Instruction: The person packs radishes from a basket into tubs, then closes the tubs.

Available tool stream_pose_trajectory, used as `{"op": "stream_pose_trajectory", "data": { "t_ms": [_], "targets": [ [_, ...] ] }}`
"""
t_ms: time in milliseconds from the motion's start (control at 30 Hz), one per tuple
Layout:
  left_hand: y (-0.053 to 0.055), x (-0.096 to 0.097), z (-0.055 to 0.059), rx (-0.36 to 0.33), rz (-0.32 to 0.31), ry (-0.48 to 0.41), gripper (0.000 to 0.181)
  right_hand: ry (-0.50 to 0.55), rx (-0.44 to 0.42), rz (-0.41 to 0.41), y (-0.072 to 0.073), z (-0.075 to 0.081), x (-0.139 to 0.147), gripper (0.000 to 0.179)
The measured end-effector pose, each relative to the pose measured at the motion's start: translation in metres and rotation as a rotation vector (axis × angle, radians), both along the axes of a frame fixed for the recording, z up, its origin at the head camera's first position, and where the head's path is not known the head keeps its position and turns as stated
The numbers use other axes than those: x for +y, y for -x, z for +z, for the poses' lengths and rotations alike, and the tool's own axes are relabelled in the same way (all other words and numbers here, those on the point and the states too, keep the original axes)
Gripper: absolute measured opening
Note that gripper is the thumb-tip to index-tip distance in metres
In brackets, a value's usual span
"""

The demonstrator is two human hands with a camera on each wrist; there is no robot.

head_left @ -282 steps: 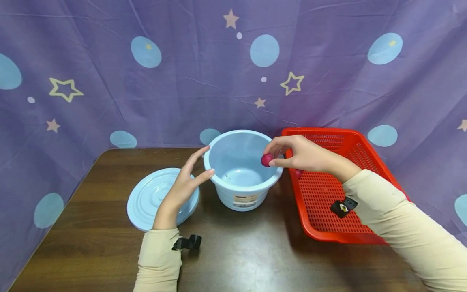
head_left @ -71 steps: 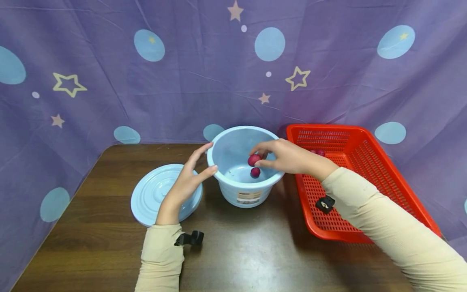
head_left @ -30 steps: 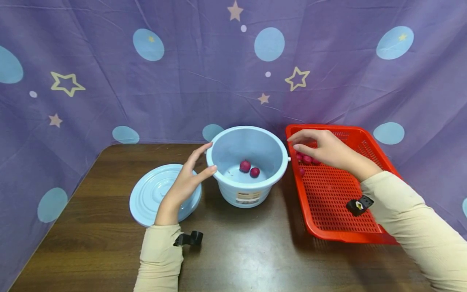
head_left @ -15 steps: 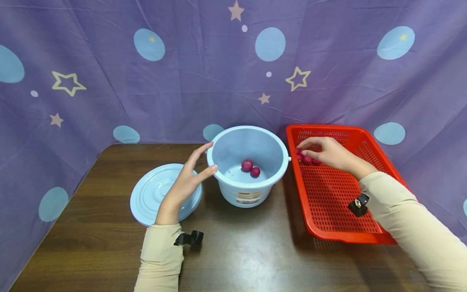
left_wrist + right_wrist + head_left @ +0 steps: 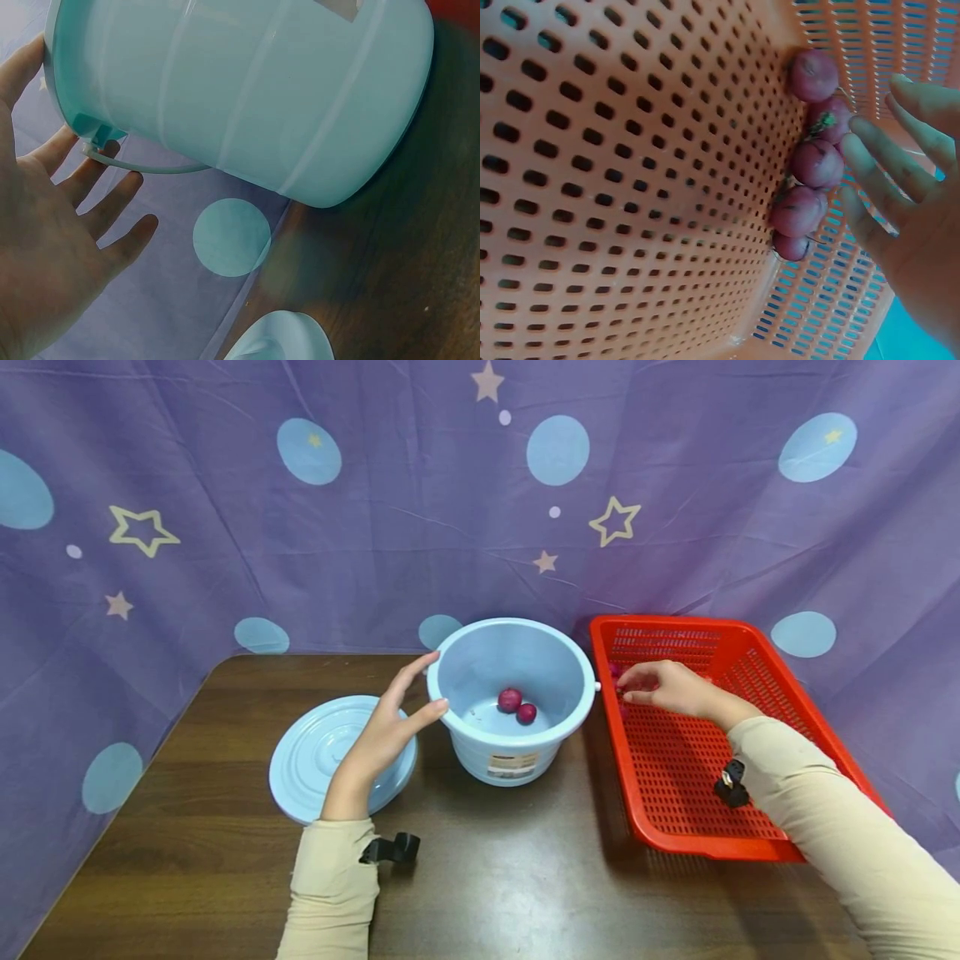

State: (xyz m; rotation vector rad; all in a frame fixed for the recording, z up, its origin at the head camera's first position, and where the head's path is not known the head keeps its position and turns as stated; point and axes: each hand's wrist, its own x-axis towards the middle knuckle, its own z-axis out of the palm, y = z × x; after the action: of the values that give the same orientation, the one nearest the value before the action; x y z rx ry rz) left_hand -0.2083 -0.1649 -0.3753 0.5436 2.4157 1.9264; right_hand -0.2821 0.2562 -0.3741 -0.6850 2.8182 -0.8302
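My left hand touches the left rim of a light blue bucket with spread, fairly straight fingers. The left wrist view shows the bucket's handle hanging beside those fingers. Two red radishes lie together on the bucket's floor. Over on the right, my right hand reaches into a red perforated basket. Its loosely bent fingers hold nothing and are right at a row of several radishes along the basket's left wall; one shows a green stub. In the head view the hand hides most of them.
A round light blue lid lies on the brown wooden table, partly behind the left hand. Behind the table hangs a purple curtain with stars and dots. The basket stands close to the bucket's right side.
A second radish, earlier in my right hand, was let go inside the bucket. The right hand moved right to the basket and has come down among the radishes. The left hand stayed at the rim.
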Motion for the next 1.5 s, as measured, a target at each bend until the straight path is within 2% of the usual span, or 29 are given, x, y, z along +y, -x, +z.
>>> {"op": "stream_pose_trajectory", "data": {
  "t_ms": [167,400,800,1100,1500],
  "targets": [
    [0.000,0.000,0.000,-0.003,-0.002,0.002,0.064,-0.014,-0.048,0.045,0.000,-0.008,-0.003,0.024],
    [-0.001,-0.001,0.000,-0.008,0.003,0.010,0.065,-0.032,-0.038,0.079,0.000,-0.019,-0.008,0.022],
    [-0.001,0.000,-0.003,-0.024,0.004,0.010,0.065,-0.074,-0.087,0.079,0.002,-0.028,-0.009,0.017],
    [-0.001,0.000,-0.002,-0.011,0.011,0.004,0.064,-0.044,-0.117,0.058,0.003,-0.022,-0.009,0.021],
    [-0.001,0.000,0.000,-0.022,0.000,-0.004,0.064,0.033,-0.100,0.008,0.002,-0.006,0.000,0.025]
  ]
}}
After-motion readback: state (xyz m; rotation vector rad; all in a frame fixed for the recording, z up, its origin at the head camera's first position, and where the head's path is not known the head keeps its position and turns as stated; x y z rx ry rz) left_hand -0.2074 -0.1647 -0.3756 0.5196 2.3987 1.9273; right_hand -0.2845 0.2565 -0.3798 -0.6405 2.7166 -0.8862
